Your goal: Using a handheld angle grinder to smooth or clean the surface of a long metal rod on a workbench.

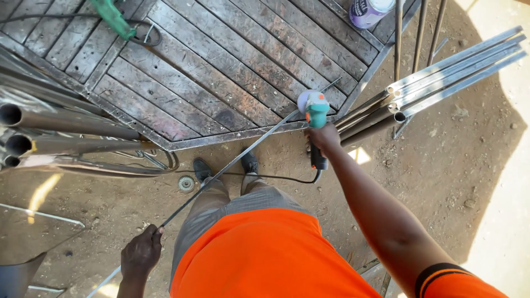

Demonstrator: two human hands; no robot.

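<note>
The left hand (141, 253) is closed around the near end of a thin rod (232, 163) that runs up and to the right to the gate's (221, 72) near edge, where the right hand (323, 138), nearer that far end, grips a grinder (314, 110) against it.

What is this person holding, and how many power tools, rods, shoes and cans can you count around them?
Teal angle grinder in the right hand: 1
Green power tool on the metal gate: 1
Thin steel rod in the left hand: 1
Black shoes: 2
Purple-labelled can: 1
Total: 6
</note>
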